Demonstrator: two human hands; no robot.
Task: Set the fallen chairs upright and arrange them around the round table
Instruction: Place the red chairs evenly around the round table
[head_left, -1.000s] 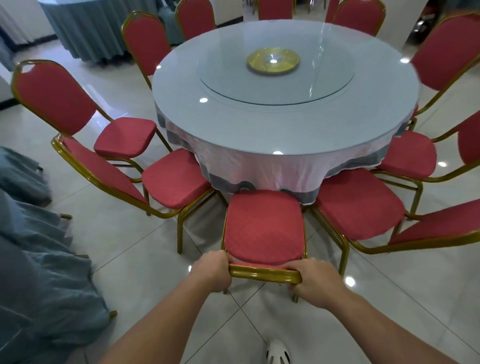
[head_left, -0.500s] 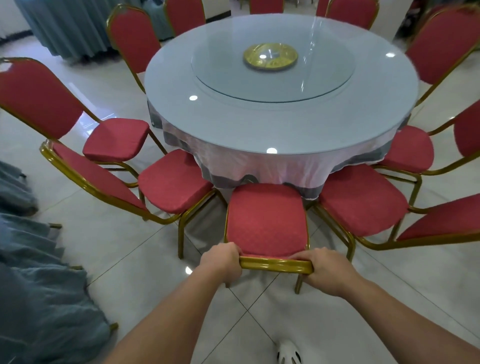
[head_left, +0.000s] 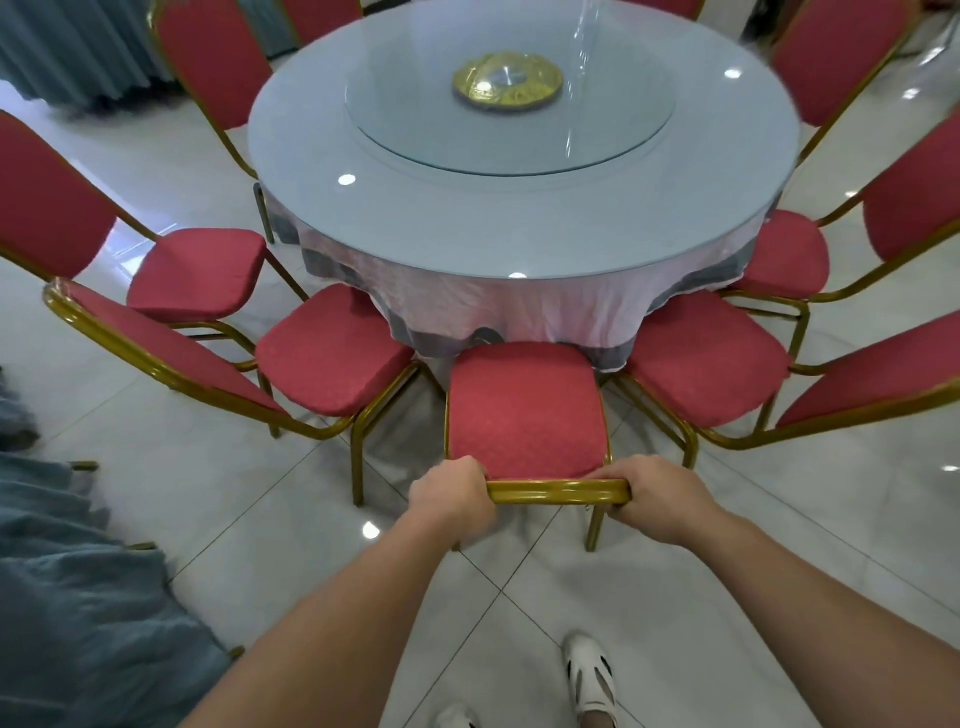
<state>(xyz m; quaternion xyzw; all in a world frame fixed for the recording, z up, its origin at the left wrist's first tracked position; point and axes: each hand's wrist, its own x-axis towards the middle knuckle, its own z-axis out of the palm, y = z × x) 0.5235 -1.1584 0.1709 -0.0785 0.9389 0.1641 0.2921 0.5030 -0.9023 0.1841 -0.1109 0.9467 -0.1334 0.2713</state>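
Note:
A red-cushioned chair (head_left: 524, 410) with a gold frame stands upright right in front of me, its seat front tucked under the cloth of the round table (head_left: 519, 228). My left hand (head_left: 451, 499) grips the left end of its gold top rail and my right hand (head_left: 662, 501) grips the right end. Neighbouring red chairs stand upright on both sides: one at the left (head_left: 332, 348) and one at the right (head_left: 706, 358), with more ringed around the table.
A glass turntable (head_left: 509, 130) with a gold centre disc (head_left: 506, 80) sits on the table. Blue-grey draped cloth (head_left: 78, 597) fills the lower left. Another blue-skirted table (head_left: 67, 47) is at the far left. My white shoes (head_left: 589, 675) stand on glossy tiles.
The chair has slid forward toward the table, its seat now reaching under the tablecloth. Both hands kept their grip on the top rail, and I have stepped closer.

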